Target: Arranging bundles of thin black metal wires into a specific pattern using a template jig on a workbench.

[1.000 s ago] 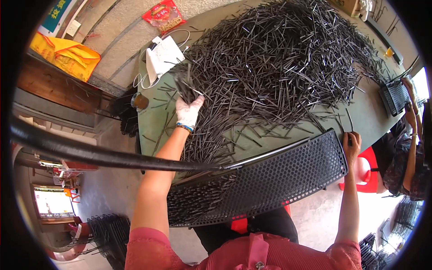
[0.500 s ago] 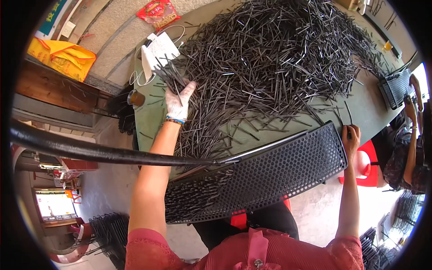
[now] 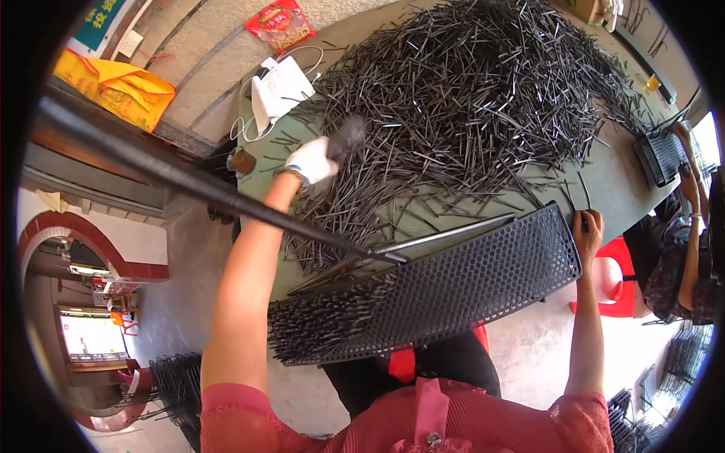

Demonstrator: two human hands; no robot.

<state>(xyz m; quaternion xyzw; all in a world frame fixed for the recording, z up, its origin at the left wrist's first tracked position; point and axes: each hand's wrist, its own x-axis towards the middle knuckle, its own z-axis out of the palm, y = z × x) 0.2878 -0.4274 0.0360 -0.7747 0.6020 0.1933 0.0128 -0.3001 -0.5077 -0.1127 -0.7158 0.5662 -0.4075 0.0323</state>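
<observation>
Head view: the left hand (image 3: pixel 311 160), in a white glove, is closed around a bundle of short black sticks (image 3: pixel 348 139), blurred, above the left edge of a large pile of sticks (image 3: pixel 483 90) on the green desk (image 3: pixel 625 202). The bare right hand (image 3: pixel 590 230) is beside the right end of a long black panel (image 3: pixel 483 275) full of round holes, its fingers bent; I cannot tell whether they grip anything. The panel lies slanted along the near edge of the desk, and its left part is packed with upright sticks (image 3: pixel 325 321). A dark pole (image 3: pixel 234 202) crosses in front of the left forearm. Near the left hand are a brown cup (image 3: pixel 243 161) and a white box (image 3: pixel 285 87). At far right, a co-worker's hand (image 3: pixel 688 181) is beside a black basket (image 3: pixel 658 158).
</observation>
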